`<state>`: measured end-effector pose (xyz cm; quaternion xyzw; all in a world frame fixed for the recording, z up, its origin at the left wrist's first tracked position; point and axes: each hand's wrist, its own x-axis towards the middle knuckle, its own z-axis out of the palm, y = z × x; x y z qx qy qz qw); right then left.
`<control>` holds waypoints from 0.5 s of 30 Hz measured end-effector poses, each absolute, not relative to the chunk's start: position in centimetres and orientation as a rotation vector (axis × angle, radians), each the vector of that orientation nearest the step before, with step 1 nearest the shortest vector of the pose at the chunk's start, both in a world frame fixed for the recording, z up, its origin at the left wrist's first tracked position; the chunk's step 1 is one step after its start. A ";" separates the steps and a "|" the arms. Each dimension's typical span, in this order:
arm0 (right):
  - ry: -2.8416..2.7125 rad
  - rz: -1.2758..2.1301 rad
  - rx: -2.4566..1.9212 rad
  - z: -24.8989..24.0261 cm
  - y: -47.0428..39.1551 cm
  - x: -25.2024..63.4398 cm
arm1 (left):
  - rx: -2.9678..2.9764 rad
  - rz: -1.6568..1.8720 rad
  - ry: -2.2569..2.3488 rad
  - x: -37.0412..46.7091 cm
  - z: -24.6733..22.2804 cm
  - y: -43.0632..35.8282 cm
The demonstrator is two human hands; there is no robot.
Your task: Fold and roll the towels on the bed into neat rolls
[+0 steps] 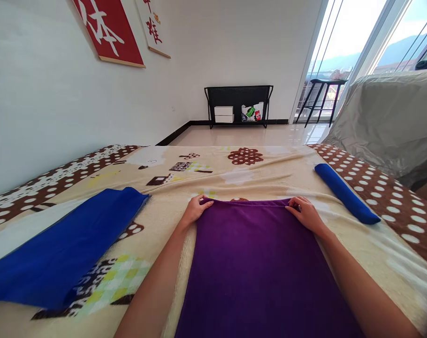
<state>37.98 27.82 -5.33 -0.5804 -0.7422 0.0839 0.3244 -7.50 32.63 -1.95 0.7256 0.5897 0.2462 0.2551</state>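
Note:
A purple cloth (259, 263) lies spread out before me on the patterned blanket, its near end running out of the bottom of the view. At its far left corner, my left hand (196, 209) pinches the edge between thumb and fingers. My right hand (303, 212) grips the far right corner the same way. The far edge between both hands is narrowly turned over and sags slightly. To the left lies a flat blue cloth (76, 239), loosely spread. On the right rests a rolled blue cloth (346, 193), apart from my right hand.
The cream blanket (284, 171) with brown dotted borders covers the surface under the cloths. Beyond it stand a black rack (238, 96) with white boxes and a bag, a black stool (324, 96) and a grey covered piece of furniture (392, 117). A white wall (51, 94) runs along the left.

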 end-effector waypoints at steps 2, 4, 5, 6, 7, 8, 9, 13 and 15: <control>-1.951 0.215 -1.520 -5.4 27.9 38.0 | 1.972 0.696 1.642 -7.4 -2.1 32.6; -1.946 0.211 -1.533 -5.5 28.0 38.1 | 1.984 0.717 1.692 -7.3 -2.3 32.5; -1.942 0.208 -1.543 -5.6 28.0 38.1 | 1.992 0.726 1.713 -7.2 -2.3 32.5; -1.936 0.205 -1.555 -5.6 28.1 38.1 | 2.001 0.734 1.730 -7.2 -2.4 32.5; -1.929 0.202 -1.569 -5.7 28.1 38.1 | 2.009 0.743 1.743 -7.1 -2.4 32.4; -1.921 0.199 -1.583 -5.7 28.1 38.1 | 2.017 0.751 1.752 -7.1 -2.3 32.4; -1.913 0.195 -1.598 -5.7 28.2 38.1 | 2.022 0.760 1.760 -7.1 -2.3 32.4; -1.881 0.174 -1.663 -5.8 28.5 38.0 | 2.023 0.795 1.797 -7.1 -2.1 32.4; -1.870 0.161 -1.689 -5.8 28.7 38.0 | 2.024 0.802 1.813 -7.1 -2.1 32.5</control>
